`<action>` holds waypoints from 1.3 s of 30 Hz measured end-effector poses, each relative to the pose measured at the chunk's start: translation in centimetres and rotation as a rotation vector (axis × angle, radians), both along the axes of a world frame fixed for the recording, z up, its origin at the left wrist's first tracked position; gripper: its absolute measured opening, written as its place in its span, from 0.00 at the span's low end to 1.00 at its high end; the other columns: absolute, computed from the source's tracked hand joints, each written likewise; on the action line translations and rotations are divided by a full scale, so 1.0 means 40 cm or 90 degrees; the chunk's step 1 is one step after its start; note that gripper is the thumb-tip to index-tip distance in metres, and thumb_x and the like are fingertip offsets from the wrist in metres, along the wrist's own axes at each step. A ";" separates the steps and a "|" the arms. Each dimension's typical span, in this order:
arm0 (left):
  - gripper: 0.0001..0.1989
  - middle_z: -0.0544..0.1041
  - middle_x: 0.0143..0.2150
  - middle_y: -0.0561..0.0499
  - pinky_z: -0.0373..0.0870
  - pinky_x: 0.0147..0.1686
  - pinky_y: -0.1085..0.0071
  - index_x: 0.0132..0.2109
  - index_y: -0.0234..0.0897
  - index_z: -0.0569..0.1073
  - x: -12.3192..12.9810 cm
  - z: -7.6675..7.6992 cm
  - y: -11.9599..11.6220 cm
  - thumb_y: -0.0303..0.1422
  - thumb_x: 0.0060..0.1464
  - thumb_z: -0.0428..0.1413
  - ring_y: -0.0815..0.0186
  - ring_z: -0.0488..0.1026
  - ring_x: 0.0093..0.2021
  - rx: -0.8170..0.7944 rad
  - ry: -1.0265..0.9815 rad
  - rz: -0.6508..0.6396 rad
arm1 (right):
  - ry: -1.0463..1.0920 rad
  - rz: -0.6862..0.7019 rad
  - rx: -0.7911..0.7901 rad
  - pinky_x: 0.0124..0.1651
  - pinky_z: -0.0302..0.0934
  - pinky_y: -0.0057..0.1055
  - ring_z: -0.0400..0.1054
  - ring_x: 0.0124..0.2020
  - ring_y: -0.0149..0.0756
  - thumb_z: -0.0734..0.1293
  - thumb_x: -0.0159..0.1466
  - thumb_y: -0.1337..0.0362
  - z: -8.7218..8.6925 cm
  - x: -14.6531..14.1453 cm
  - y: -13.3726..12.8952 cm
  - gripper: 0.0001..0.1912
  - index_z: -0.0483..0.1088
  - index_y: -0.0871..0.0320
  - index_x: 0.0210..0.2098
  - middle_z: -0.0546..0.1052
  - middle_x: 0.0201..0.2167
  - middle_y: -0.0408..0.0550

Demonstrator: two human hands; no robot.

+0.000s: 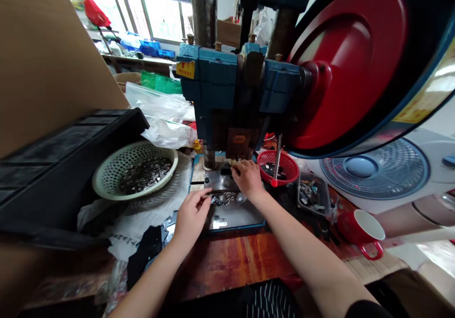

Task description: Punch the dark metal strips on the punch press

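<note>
A blue bench press (pixel 216 78) with a large red flywheel (pixel 355 67) stands in front of me. My right hand (pixel 248 178) is at the tooling under the ram, its fingers pinched together beside a dark block (pixel 226 168); whatever they hold is hidden. On the left of the metal press plate (pixel 236 217), my left hand (pixel 192 213) has thumb and forefinger apart, with nothing visible between them. Close to its fingertips lie small shiny metal pieces (pixel 227 197). A flat bright metal part (pixel 219 222) rests nearer the plate's front edge.
A pale green basket (pixel 101 185) of small dark pieces sits left. To the right are a red basket (pixel 295 166), a clear tub (pixel 325 204) of metal parts, a red mug (pixel 350 223) and a fan (pixel 377 166). A black crate (pixel 71 157) stands far left.
</note>
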State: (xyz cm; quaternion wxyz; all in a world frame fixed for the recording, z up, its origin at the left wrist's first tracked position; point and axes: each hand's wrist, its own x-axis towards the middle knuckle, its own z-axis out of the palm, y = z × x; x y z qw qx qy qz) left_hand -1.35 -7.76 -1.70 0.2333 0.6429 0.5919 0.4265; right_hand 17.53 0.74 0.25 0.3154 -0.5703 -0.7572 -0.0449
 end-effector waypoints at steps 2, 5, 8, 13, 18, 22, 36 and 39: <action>0.13 0.77 0.38 0.50 0.70 0.41 0.66 0.42 0.39 0.75 0.005 0.011 0.011 0.39 0.54 0.52 0.64 0.74 0.37 -0.042 -0.063 -0.002 | -0.022 0.033 0.013 0.43 0.55 0.36 0.63 0.39 0.40 0.64 0.63 0.62 -0.002 0.003 -0.004 0.07 0.75 0.53 0.33 0.75 0.33 0.47; 0.14 0.78 0.37 0.50 0.70 0.40 0.66 0.42 0.38 0.74 0.015 0.031 0.035 0.41 0.52 0.54 0.63 0.74 0.36 -0.081 -0.123 -0.006 | -0.035 0.089 0.031 0.48 0.54 0.39 0.62 0.42 0.40 0.62 0.64 0.62 0.000 0.017 -0.019 0.09 0.75 0.51 0.37 0.75 0.35 0.47; 0.14 0.79 0.37 0.50 0.70 0.40 0.67 0.41 0.38 0.75 0.029 0.053 0.070 0.41 0.51 0.54 0.63 0.75 0.37 -0.072 -0.143 -0.019 | -0.046 0.131 0.042 0.53 0.51 0.42 0.62 0.45 0.40 0.62 0.64 0.60 0.004 0.032 -0.034 0.10 0.74 0.50 0.41 0.74 0.38 0.47; 0.13 0.79 0.37 0.50 0.69 0.40 0.67 0.39 0.38 0.76 0.061 0.070 0.140 0.40 0.50 0.54 0.62 0.74 0.37 -0.045 -0.115 -0.022 | -0.009 0.145 0.023 0.55 0.52 0.43 0.62 0.48 0.41 0.62 0.64 0.58 0.003 0.039 -0.035 0.11 0.74 0.50 0.43 0.74 0.41 0.47; 0.14 0.79 0.37 0.50 0.69 0.39 0.68 0.41 0.38 0.75 0.092 0.060 0.190 0.40 0.52 0.53 0.63 0.74 0.36 -0.014 -0.056 -0.024 | 0.096 0.116 0.018 0.51 0.58 0.37 0.64 0.47 0.38 0.60 0.66 0.61 -0.012 0.045 -0.028 0.13 0.72 0.54 0.46 0.75 0.44 0.49; 0.12 0.79 0.37 0.49 0.68 0.40 0.67 0.39 0.38 0.76 0.106 0.051 0.209 0.38 0.52 0.52 0.62 0.74 0.37 0.008 -0.015 -0.016 | 0.070 0.139 0.039 0.55 0.54 0.42 0.63 0.49 0.39 0.60 0.65 0.63 -0.020 0.052 -0.033 0.13 0.72 0.52 0.46 0.75 0.44 0.48; 0.11 0.78 0.36 0.48 0.66 0.42 0.63 0.36 0.38 0.76 0.110 0.038 0.228 0.37 0.52 0.52 0.59 0.72 0.39 0.054 0.062 0.030 | -0.004 0.127 0.037 0.61 0.45 0.49 0.60 0.52 0.42 0.62 0.65 0.56 -0.016 0.054 -0.043 0.14 0.72 0.49 0.47 0.75 0.46 0.45; 0.10 0.78 0.35 0.48 0.66 0.42 0.63 0.35 0.38 0.76 0.109 0.036 0.232 0.37 0.51 0.53 0.60 0.72 0.39 0.045 0.061 0.023 | -0.024 0.131 0.036 0.62 0.42 0.50 0.60 0.52 0.43 0.62 0.65 0.56 -0.007 0.056 -0.046 0.14 0.72 0.49 0.47 0.74 0.46 0.45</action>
